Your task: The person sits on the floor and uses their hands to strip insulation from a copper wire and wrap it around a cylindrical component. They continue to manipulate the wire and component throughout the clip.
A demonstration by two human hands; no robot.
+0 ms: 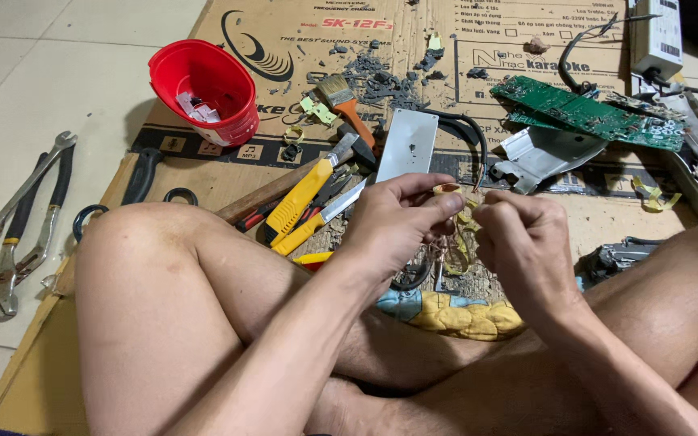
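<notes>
**Copper coil pinched between both hands**

Copper-wound coil hangs at frame centre, between the knees. Left hand grips its taped top at 9 o'clock of it; right hand clenched at 3 o'clock, pulling wire. Long axis roughly vertical. Yellow utility knife lies at 9 o'clock on the cardboard.

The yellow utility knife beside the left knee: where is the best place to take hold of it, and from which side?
Take the yellow utility knife by its yellow handle, coming from above and the lower left. Its bare blade sticks out up and right, toward the left hand, so that end is best avoided. The handle lies flat and slanted; a wooden handle lies close along its upper side.
</notes>
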